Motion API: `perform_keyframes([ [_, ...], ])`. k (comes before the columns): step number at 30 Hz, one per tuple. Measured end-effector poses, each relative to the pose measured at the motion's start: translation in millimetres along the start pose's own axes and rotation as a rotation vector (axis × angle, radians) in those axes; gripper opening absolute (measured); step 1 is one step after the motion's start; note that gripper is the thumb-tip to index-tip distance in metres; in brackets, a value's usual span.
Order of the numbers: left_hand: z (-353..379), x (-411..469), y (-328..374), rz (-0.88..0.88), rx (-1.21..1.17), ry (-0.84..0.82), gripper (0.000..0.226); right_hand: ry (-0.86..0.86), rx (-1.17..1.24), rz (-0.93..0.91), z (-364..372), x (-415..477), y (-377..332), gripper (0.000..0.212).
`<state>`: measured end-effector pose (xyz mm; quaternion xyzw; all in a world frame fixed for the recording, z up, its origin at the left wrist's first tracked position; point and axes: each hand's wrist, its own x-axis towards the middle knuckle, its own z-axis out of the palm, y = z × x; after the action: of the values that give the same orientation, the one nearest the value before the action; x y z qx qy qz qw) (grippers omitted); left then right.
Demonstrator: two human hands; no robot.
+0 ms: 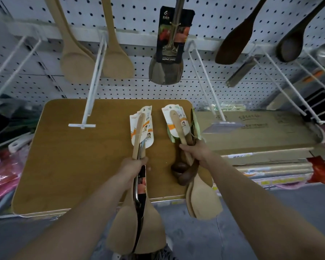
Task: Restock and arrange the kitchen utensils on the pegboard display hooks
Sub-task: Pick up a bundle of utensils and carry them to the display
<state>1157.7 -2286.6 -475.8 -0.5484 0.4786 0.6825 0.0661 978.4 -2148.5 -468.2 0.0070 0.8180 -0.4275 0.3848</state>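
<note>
The left hand (pixel 133 166), lower centre, is clamped round the handles of the left bundle (pixel 120 231). The bundle is flat pale wooden spatulas, their broad rounded blades toward the bottom of the frame. A shiny steel utensil (pixel 138 196) with a black card is sandwiched between them. White paper cards (pixel 143 128) with an orange stripe cover the handle ends, which point up the frame over the table (pixel 73 156).

The right hand (pixel 197 152), just right of centre, grips the right bundle (pixel 204 199) mid-handle. It holds more pale spatulas with similar cards, together with dark brown spoons (pixel 182 171) whose glossy round bowls rest against the table's near right part. The table has a smooth wood-grain top with rounded corners.

Across the top runs the white perforated pegboard (pixel 204 19), with thin white wire hooks reaching toward the camera. One hook (pixel 95 77), left of centre, is bare and ends in a flat label bar. Hanging above are two pale wooden spoons (pixel 77 61) at upper left and a polished steel turner (pixel 165 72) with a black printed card at top centre. At upper right hang a dark flat spatula (pixel 233 47) and a dark ladle (pixel 289 47).

Flat brown cartons (pixel 251 132) lie stacked at the right, closed, so their contents cannot be told. Pink packets (pixel 0 175) lie blurred at the left edge.
</note>
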Motion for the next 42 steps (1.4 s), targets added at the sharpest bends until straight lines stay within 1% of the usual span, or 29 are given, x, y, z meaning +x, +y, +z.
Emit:
perform_keyframes([
  [4, 7, -3, 5, -0.02, -0.007, -0.01, 0.031, 0.066, -0.134, 0.046, -7, 3, 1, 0.036],
  [7, 12, -2, 5, -0.029, -0.016, -0.02, 0.034, 0.087, -0.286, 0.047, -8, 3, 7, 0.042],
  [8, 14, -2, 4, -0.032, -0.017, -0.02, 0.035, 0.089, -0.295, 0.06, -8, 3, 9, 0.044],
  [12, 19, -3, 1, -0.041, -0.02, -0.024, 0.036, 0.046, -0.234, 0.123, -11, 8, 15, 0.05],
  [16, 21, -4, -3, -0.046, -0.027, -0.021, 0.038, -0.007, -0.172, 0.144, -16, 7, 16, 0.045],
  [18, 22, -7, -4, -0.05, -0.029, -0.013, 0.04, -0.02, -0.124, 0.133, -21, 3, 16, 0.038],
  [20, 22, -10, -4, -0.054, -0.036, -0.006, 0.041, -0.041, -0.057, 0.126, -29, -2, 13, 0.027],
  [21, 23, -12, -3, -0.055, -0.038, -0.004, 0.041, -0.046, -0.04, 0.123, -35, -3, 12, 0.025],
  [23, 23, -17, -2, -0.053, -0.038, -0.002, 0.042, -0.036, -0.043, 0.105, -44, -6, 8, 0.026],
  [27, 21, -30, 2, -0.047, -0.051, 0.005, 0.041, -0.012, -0.058, 0.052, -55, -18, -10, 0.034],
  [29, 14, -39, 3, -0.039, -0.052, 0.017, 0.041, -0.054, -0.007, 0.015, -53, -25, -23, 0.032],
  [31, 3, -48, 3, -0.033, -0.063, 0.045, 0.04, -0.162, 0.087, 0.02, -40, -33, -40, 0.025],
  [33, -15, -56, 2, -0.035, -0.108, 0.082, 0.037, -0.269, 0.166, 0.066, -15, -43, -55, 0.016],
  [35, -38, -61, -1, -0.032, -0.147, 0.141, 0.037, -0.325, 0.221, 0.073, 19, -56, -64, 0.01],
  [38, -84, -68, -10, -0.032, -0.121, 0.255, 0.036, -0.401, 0.282, 0.073, 81, -74, -63, 0.003],
  [40, -117, -68, -15, -0.039, -0.101, 0.301, 0.038, -0.429, 0.332, 0.099, 126, -81, -53, 0.006],
  [42, -149, -67, -18, -0.036, -0.095, 0.299, 0.036, -0.426, 0.335, 0.114, 165, -82, -47, 0.011],
])
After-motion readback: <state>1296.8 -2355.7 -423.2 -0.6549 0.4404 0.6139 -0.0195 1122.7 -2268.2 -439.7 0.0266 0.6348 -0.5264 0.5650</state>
